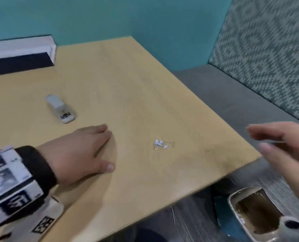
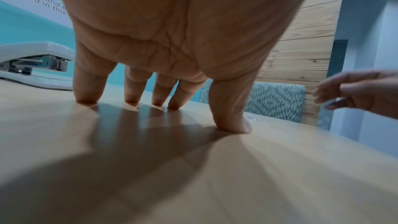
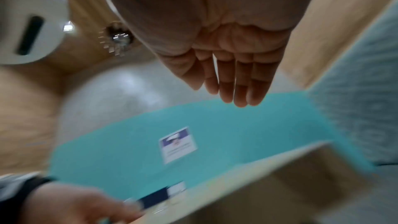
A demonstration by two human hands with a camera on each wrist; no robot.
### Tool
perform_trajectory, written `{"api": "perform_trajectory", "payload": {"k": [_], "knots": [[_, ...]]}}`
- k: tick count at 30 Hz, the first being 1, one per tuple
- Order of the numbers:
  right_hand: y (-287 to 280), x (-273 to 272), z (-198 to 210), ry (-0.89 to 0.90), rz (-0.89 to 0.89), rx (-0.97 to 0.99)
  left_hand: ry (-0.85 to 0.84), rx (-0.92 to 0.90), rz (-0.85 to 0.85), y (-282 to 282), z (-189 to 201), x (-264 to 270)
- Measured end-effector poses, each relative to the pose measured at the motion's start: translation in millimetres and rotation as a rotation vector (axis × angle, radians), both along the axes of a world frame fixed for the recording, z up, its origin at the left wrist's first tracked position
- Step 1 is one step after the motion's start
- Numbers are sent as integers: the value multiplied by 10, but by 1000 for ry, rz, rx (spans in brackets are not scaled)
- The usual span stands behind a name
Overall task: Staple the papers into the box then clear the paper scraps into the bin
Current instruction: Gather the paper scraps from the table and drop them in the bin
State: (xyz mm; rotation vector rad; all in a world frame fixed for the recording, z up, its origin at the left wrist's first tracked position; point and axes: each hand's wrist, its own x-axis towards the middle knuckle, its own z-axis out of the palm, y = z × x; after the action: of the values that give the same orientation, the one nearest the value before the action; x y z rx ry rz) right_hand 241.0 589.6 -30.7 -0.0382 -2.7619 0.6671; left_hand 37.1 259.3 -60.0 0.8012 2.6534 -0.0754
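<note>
The wooden bench fills most of the view. At its far left edge sits the box, dark inside. Below the bench's near right corner stands the bin. The left hand rests flat on the bench, fingers straight. The right hand hovers off the right edge, fingers extended, holding nothing. The stapler lies beyond the left hand. The paper scraps lie between the hands.

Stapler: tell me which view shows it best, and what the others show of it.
The left wrist view: the stapler sits close and sharp on the table, side-on, its mouth and metal parts plain. The head view shows it whole but small and blurred, beyond the left hand. The right wrist view does not show it clearly.
</note>
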Motion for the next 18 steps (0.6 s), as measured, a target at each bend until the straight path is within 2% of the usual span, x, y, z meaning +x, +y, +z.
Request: {"api": "perform_trajectory", "payload": {"k": [1, 3, 5, 7, 13, 18], "knots": [[-205, -148, 74, -123, 55, -15, 7, 5, 5, 24, 35, 40], [-566, -475, 173, -213, 126, 99, 11, 10, 16, 44, 46, 84], [-793, -731, 92, -296, 298, 326, -2, 2, 37, 64, 94, 115], [-949, -972, 6, -327, 344, 494, -1, -7, 41, 55, 73, 104], [-1127, -1502, -48, -567, 174, 363, 1, -22, 19, 43, 42, 41], [-1213, -1627, -85, -631, 144, 390, -2, -33, 25, 38, 38, 47]]}}
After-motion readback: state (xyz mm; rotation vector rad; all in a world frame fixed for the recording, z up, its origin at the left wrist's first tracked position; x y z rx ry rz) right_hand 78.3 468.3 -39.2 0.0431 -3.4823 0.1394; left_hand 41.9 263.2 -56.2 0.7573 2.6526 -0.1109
